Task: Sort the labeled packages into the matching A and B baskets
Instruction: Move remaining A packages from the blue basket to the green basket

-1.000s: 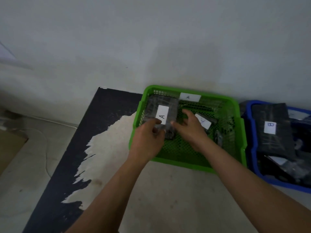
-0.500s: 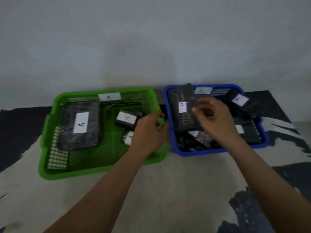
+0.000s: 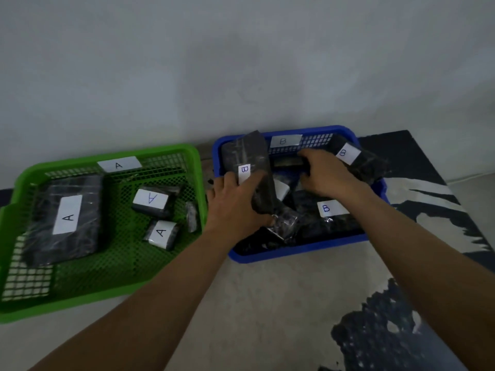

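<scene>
The green basket (image 3: 107,290), tagged A, holds a large black package labelled A (image 3: 64,218), two smaller A packages (image 3: 154,200) (image 3: 160,232) and a small unlabelled one (image 3: 191,215). The blue basket (image 3: 297,250), tagged B, holds several black packages. My left hand (image 3: 235,207) grips a tall black package labelled B (image 3: 247,159) that leans on the basket's left wall. My right hand (image 3: 326,174) reaches into the blue basket and its fingers close on a dark package (image 3: 288,162) near the back. Two more B packages (image 3: 356,159) (image 3: 326,210) lie beside it.
Both baskets stand side by side on a pale floor with dark patches (image 3: 388,336), close against a grey wall (image 3: 241,76). Bare floor (image 3: 262,303) lies in front of the baskets, between my forearms.
The view has swung from the green basket toward the blue one. My left hand moved from the green basket's edge onto the tall B package. My right hand went deeper into the blue basket.
</scene>
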